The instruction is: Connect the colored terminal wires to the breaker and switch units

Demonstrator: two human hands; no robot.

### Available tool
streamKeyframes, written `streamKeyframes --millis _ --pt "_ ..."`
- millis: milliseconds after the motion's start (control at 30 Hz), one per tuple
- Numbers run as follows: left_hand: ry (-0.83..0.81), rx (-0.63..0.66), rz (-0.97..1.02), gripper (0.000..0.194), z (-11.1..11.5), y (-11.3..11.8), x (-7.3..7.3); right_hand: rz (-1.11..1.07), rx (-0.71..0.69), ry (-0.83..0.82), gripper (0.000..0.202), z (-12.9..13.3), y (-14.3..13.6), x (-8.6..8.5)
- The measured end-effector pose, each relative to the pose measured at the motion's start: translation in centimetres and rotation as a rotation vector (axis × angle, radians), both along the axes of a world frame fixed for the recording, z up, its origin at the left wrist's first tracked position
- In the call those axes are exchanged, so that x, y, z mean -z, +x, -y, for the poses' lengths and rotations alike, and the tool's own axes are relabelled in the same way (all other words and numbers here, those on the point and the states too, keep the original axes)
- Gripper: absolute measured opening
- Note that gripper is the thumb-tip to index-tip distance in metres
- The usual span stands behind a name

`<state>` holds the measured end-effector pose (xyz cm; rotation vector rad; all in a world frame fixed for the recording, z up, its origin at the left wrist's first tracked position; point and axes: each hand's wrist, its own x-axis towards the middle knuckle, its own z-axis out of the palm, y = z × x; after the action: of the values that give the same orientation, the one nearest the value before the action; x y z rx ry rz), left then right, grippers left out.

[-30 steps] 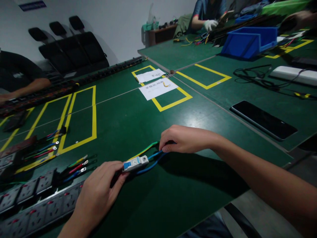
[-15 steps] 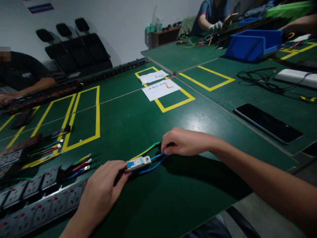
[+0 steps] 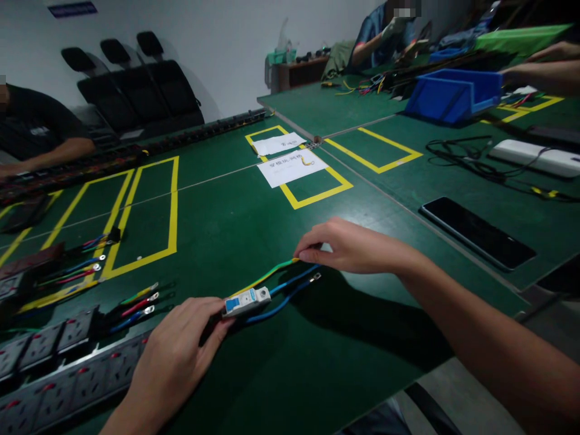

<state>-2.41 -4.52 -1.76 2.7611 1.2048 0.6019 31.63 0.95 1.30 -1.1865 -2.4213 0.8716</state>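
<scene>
Between thumb and fingers, my left hand (image 3: 183, 347) grips the left end of a small white circuit breaker (image 3: 247, 301) with a blue toggle. A yellow-green wire (image 3: 272, 270) runs from behind the breaker to my right hand (image 3: 338, 244), whose thumb and forefinger pinch its far end. Below it, a blue wire (image 3: 292, 280) passes under the right fingers, its tip hidden. A second blue wire (image 3: 276, 309) curves along the table and ends in a bare metal lug (image 3: 315, 277), clear of the fingers.
Power socket strips (image 3: 67, 377) and lugged wires (image 3: 138, 311) lie at left. A phone (image 3: 478, 232), black cables (image 3: 466, 160) and a blue bin (image 3: 453, 96) are at right. Labelled paper sheets (image 3: 292, 168) lie ahead. Co-workers sit at far left (image 3: 40, 130) and at the back (image 3: 376, 42).
My right hand has shifted from the blue wire to the yellow-green wire's end and risen slightly. The second blue wire's lug now shows. The left hand still holds the breaker.
</scene>
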Motion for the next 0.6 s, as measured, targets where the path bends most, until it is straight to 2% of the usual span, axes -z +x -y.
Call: streamKeyframes --millis 133,333,600 --pt "-0.003 0.010 0.010 0.025 0.0 -0.1 0.2 -0.033 0.169 0.040 0.031 -0.5 2.1 -1.2" --pt "0.023 -0.003 0.013 0.024 0.3 -0.2 0.4 0.352 0.112 -0.070 0.018 -0.9 3.4 -0.1" --pt "-0.007 -0.032 0.006 0.027 0.3 0.1 0.4 0.470 0.160 -0.029 0.028 -1.4 3.0 1.1"
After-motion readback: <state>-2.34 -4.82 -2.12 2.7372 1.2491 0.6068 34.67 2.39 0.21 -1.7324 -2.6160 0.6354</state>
